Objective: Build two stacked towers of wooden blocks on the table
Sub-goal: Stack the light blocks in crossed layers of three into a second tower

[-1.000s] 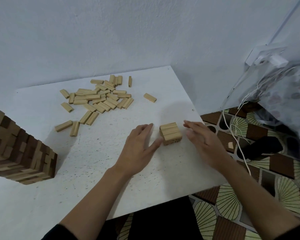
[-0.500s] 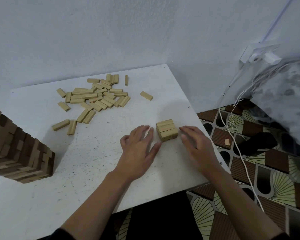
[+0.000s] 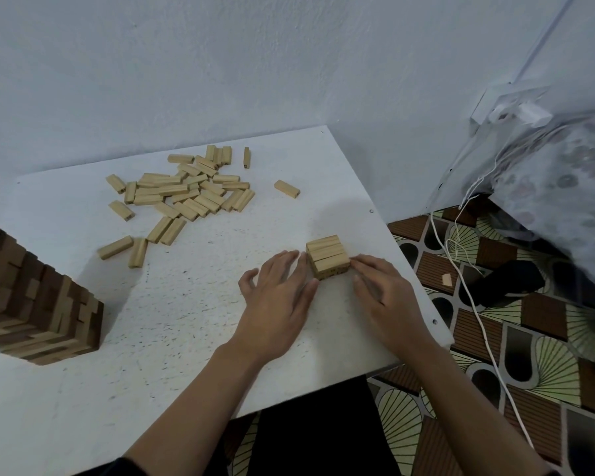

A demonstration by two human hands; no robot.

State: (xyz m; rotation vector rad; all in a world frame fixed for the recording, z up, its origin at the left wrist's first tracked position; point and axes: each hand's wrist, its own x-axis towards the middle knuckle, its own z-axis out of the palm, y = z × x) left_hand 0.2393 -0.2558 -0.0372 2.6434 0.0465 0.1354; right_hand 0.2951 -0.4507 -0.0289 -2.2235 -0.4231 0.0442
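A small stack of light wooden blocks, two layers high, stands on the white table near its right edge. My left hand lies flat on the table with straight fingers touching the stack's left side. My right hand lies flat too, its fingertips touching the stack's right side. A pile of several loose light blocks is scattered at the back of the table. A tall tower of darker blocks stands at the left edge, its top cut off by the frame.
One loose block lies apart, behind the small stack. To the right, off the table, a white cable runs over patterned flooring, with a black object and a patterned pillow beside it. Walls close off the back.
Both hands have closed in on the small stack from either side, the right fingertips now touching it. The camera has shifted slightly.
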